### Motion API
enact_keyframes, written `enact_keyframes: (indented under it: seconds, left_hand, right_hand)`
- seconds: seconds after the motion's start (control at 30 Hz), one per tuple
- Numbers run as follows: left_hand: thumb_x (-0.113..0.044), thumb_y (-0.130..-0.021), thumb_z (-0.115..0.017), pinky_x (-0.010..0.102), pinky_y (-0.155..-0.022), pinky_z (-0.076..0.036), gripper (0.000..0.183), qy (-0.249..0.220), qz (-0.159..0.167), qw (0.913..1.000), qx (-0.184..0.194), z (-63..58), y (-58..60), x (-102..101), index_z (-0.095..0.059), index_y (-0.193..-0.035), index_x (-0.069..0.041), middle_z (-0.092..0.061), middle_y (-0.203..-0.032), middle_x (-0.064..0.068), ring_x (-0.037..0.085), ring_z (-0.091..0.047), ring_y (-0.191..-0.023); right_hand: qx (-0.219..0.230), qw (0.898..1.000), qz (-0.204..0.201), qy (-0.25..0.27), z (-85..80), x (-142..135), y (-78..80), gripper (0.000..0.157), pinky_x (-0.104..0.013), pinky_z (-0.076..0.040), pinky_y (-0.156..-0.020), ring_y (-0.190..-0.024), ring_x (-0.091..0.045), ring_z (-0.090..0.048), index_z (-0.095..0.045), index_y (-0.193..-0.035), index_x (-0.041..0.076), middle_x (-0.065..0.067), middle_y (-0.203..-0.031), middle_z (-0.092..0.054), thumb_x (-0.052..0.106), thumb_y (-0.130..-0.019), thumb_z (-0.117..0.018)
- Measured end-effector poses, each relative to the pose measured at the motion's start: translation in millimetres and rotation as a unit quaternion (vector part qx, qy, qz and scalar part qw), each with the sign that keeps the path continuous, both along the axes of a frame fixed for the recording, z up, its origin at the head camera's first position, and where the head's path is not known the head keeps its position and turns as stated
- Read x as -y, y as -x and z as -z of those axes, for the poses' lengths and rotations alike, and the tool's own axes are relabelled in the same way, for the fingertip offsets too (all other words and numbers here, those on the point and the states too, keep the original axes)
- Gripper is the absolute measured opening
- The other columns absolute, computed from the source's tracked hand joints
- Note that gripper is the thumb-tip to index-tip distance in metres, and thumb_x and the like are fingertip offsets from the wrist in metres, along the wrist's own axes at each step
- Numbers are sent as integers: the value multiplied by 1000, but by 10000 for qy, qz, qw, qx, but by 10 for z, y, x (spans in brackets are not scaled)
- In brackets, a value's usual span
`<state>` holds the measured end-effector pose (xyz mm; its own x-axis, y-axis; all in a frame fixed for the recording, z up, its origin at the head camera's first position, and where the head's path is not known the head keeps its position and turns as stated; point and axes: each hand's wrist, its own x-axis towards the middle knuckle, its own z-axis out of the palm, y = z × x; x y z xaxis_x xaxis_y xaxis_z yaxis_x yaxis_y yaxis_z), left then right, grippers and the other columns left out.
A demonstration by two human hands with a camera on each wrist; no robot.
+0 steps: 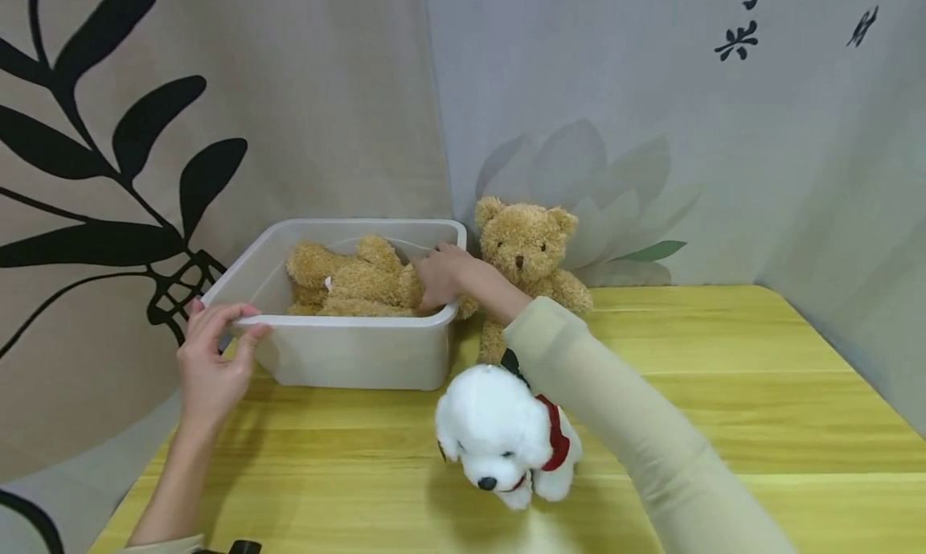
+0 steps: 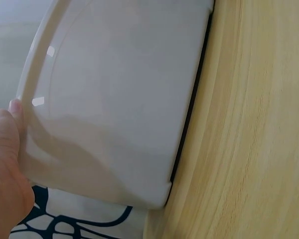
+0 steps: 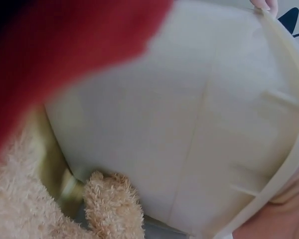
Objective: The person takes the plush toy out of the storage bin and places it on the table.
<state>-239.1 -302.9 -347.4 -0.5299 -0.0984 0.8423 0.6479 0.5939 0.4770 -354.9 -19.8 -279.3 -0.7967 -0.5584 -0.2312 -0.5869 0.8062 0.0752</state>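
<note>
A white plastic bin (image 1: 362, 349) stands on the table, with a tan teddy bear (image 1: 362, 285) lying inside it. My left hand (image 1: 217, 361) grips the bin's front left corner, thumb on the front side and fingers over the rim. In the left wrist view that hand (image 2: 7, 164) is at the edge of the bin wall (image 2: 114, 99). My right hand (image 1: 444, 277) reaches over the right rim to the lying bear's right end. Its fingertips are hidden there, and I cannot tell whether they grip the bear.
A second teddy bear (image 1: 524, 248) sits right of the bin, partly behind my right arm. A white plush dog (image 1: 492, 425) with a red vest stands in front of it on the wooden table (image 1: 325, 473). Printed curtains (image 1: 325, 96) hang behind.
</note>
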Motion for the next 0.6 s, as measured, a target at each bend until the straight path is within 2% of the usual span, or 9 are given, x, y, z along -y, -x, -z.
enact_keyframes:
  seconds: [0.17, 0.33, 0.53, 0.6]
  left_hand:
    - [27, -73, -71, 39, -123, -17, 23, 8, -26, 10000, 76, -23, -24, 9, -64, -93, 17, -62, -97, -20, -5, -53, -99]
    - [27, -73, -72, 38, -124, -16, 24, 1, -91, 9998, 187, 78, 52, 117, -65, -94, 15, -61, -98, -21, -4, -53, -101]
    - [23, -72, -75, 39, -123, -18, 27, 107, -158, 9997, 158, 162, 129, 200, -67, -95, 11, -65, -96, -13, -4, -52, -105]
    - [23, -72, -76, 39, -123, -18, 27, 138, -171, 9997, 139, 162, 142, 205, -68, -95, 10, -65, -96, -11, -3, -52, -105]
  right_hand:
    - [-31, 10000, 13, -4, -12, 22, -22, 75, -39, -35, -106, -126, -30, -42, -43, -150, 7, -11, -145, -52, 54, -94, -64]
    - [4, 9999, 34, 143, 0, 31, -26, 56, -35, -33, -93, -112, -26, -42, -57, -130, 11, -6, -125, -62, 51, -93, -68]
    - [26, 9994, 133, 306, -5, 18, -22, 27, -32, -28, -84, -103, -23, -42, -60, -94, 15, -1, -97, -61, 40, -93, -68]
    - [28, 9993, 171, 345, -13, 13, -16, 27, -31, -25, -81, -99, -23, -42, -56, -81, 16, 0, -86, -57, 37, -92, -68]
